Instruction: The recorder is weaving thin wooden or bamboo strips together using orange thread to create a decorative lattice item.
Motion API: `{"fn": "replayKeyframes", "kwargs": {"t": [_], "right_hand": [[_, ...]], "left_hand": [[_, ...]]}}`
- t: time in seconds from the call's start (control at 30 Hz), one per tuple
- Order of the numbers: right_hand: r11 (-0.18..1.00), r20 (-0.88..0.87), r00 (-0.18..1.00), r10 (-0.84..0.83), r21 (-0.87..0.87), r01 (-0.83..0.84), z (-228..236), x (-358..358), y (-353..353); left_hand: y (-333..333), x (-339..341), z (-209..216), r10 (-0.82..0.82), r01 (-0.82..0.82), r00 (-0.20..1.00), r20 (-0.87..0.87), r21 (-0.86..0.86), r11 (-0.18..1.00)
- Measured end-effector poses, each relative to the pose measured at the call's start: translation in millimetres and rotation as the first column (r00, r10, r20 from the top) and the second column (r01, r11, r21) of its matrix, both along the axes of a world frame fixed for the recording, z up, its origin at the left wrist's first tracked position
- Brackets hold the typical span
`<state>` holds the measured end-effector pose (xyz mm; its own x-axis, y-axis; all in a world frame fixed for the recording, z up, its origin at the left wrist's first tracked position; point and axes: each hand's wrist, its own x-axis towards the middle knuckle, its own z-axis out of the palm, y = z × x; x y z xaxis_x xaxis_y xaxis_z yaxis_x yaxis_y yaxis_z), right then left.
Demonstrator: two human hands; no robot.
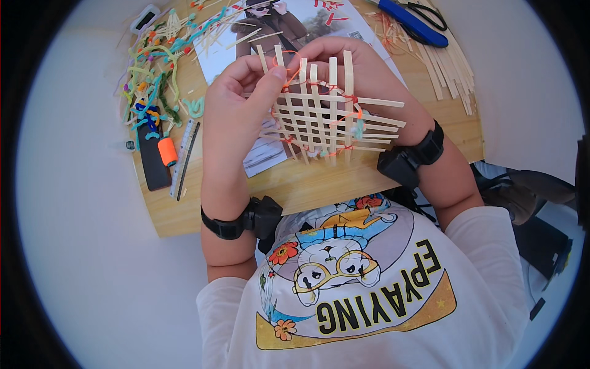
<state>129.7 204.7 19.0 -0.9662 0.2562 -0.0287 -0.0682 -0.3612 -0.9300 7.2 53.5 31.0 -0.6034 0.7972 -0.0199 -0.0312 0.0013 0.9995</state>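
Observation:
Above the table's near part, I hold up a woven lattice (332,111) of thin pale wooden strips, tied at several crossings with orange-red thread. My left hand (239,104) is closed at its upper left corner, thumb pressed near a strip end. A loose loop of orange thread (298,58) stands out at that corner. My right hand (353,61) reaches behind the upper strip ends, its fingers curled toward the thread loop and partly hidden by the strips. A small pale-blue fuzzy piece (359,128) hangs on the lattice's right side.
Coloured fuzzy stems (150,77), an orange thread spool (166,152), a dark flat case (153,166) and a ruler (184,160) lie at the left. A printed picture sheet (362,31) is beyond my hands. Blue-handled pliers (415,24), black scissors (430,15) and loose strips (445,71) lie far right.

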Motion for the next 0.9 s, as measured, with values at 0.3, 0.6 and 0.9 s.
{"fn": "replayKeyframes", "kwargs": {"t": [0.3, 0.6, 0.9], "right_hand": [[0.995, 0.034, 0.999, 0.019, 0.097, -0.022, -9, -1, 5], [0.991, -0.078, 0.988, 0.134, 0.018, -0.133, -9, 0, 10], [0.983, 0.038, 0.984, 0.174, 0.053, -0.176, -8, 2, 11]], "left_hand": [[1, 5, 2, 0.0, -0.003, 0.997, -0.075, -0.042, 0.999], [-1, 1, -1, -0.082, 0.081, 0.996, -0.02, -0.029, 0.996], [-5, -6, -3, -0.111, 0.101, 0.987, 0.114, 0.085, 0.991]]}}
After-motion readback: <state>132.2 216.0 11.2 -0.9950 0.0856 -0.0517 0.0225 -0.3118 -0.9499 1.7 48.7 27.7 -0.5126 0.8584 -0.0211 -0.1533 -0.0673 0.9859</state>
